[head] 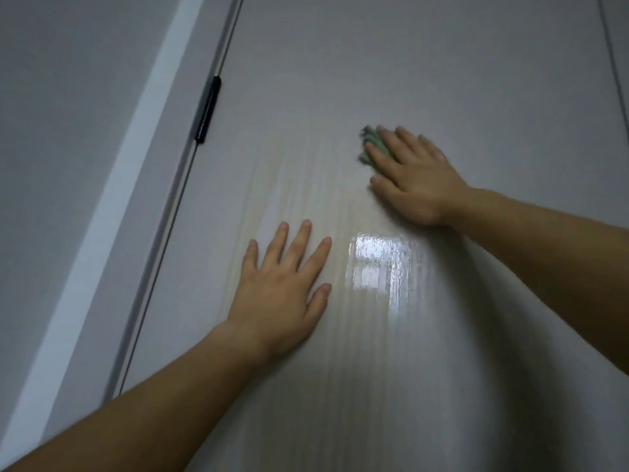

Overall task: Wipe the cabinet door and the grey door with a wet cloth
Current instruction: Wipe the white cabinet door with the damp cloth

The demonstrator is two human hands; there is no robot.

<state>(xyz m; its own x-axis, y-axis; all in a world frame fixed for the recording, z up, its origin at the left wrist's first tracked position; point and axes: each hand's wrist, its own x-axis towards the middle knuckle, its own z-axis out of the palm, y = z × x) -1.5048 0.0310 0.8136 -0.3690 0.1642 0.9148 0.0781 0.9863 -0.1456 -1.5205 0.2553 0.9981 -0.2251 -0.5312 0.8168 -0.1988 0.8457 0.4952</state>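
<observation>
The grey door [425, 80] fills most of the view, with wet streaks and a bright reflection across its middle. My right hand [415, 178] presses a green cloth [372, 143] flat against the door with straight fingers; only the cloth's edge shows beyond the fingertips. My left hand [282, 287] lies flat on the door lower down and to the left, fingers spread, holding nothing.
A black hinge [207, 109] sits on the door's left edge, beside the grey door frame [163, 212] and a white trim strip [102, 226]. A plain grey wall [61, 97] lies left of the frame. A thin dark line [612, 63] runs down the right side.
</observation>
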